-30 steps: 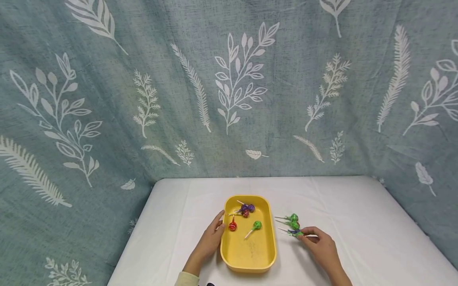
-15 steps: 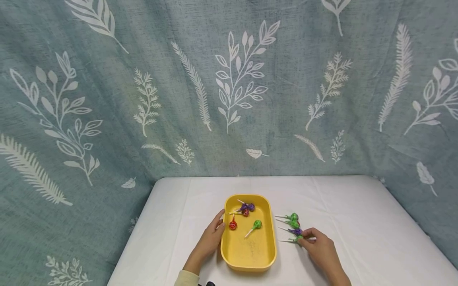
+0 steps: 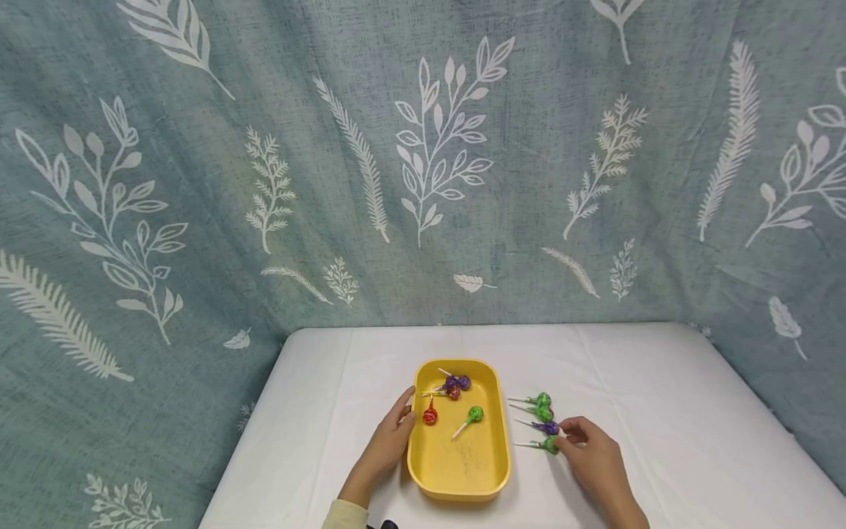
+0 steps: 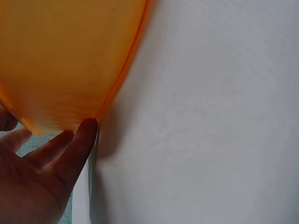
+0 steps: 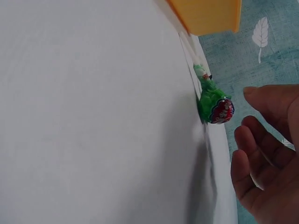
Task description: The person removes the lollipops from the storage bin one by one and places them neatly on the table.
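My left hand (image 3: 389,441) rests with extended fingers against the left side of a yellow tray (image 3: 460,470). In the left wrist view, fingertips (image 4: 87,125) touch the tray's wall. Right of the tray, my right hand (image 3: 592,457) hovers by the ball end of the nearest green lollipop (image 3: 550,444). The right wrist view shows that green-and-red lollipop (image 5: 215,103) lying apart from the loosely bent fingers. Just beyond it lies a purple lollipop (image 3: 548,427). Two more green-wrapped lollipops, one farther (image 3: 543,400) and one nearer (image 3: 544,414), complete the column, sticks toward the tray.
Inside the tray are a green lollipop (image 3: 474,414), a red lollipop (image 3: 430,416) and a cluster of purple and dark red lollipops (image 3: 453,391). White cloth covers the table (image 3: 667,411). A leaf-patterned curtain (image 3: 370,184) hangs behind it.
My right hand has drawn the nearest green lollipop slightly toward the front, away from the purple one, and let it go. The left hand stays against the tray.
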`<state>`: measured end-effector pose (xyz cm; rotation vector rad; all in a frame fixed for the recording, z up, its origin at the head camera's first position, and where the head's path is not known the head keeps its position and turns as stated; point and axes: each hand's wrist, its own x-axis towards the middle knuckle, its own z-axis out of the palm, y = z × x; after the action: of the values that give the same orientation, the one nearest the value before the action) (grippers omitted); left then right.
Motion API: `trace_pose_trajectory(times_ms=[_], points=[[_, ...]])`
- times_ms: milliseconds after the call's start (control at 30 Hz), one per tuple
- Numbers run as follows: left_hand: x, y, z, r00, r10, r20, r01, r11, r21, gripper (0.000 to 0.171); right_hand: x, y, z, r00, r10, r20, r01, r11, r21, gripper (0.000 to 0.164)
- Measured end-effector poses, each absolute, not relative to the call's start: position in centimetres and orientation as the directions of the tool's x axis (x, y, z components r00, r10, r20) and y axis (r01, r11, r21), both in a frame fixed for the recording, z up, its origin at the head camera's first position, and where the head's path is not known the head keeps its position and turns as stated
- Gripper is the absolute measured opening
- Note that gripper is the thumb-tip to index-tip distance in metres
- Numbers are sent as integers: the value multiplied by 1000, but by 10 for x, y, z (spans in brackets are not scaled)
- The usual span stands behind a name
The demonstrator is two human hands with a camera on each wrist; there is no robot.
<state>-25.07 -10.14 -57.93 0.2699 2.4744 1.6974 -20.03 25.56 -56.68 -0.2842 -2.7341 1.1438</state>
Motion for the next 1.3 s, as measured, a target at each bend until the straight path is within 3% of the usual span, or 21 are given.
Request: trace_pose_trajectory(times_ms=[367,767,1300], points=[[-252,-102,-580,-975,220,-11,69,352,933,51,-208,235,-541,-960,218,176,11,657,-754,27],[-252,-101,-579,-974,226,-7,71,335,940,52,-222,209,-512,-981,26,191,-139,592,-794,23],[-251,-102,-579,-973,233,5,81,320,944,52,-252,165,-503,-992,-92,90,-128,665,-736,24]])
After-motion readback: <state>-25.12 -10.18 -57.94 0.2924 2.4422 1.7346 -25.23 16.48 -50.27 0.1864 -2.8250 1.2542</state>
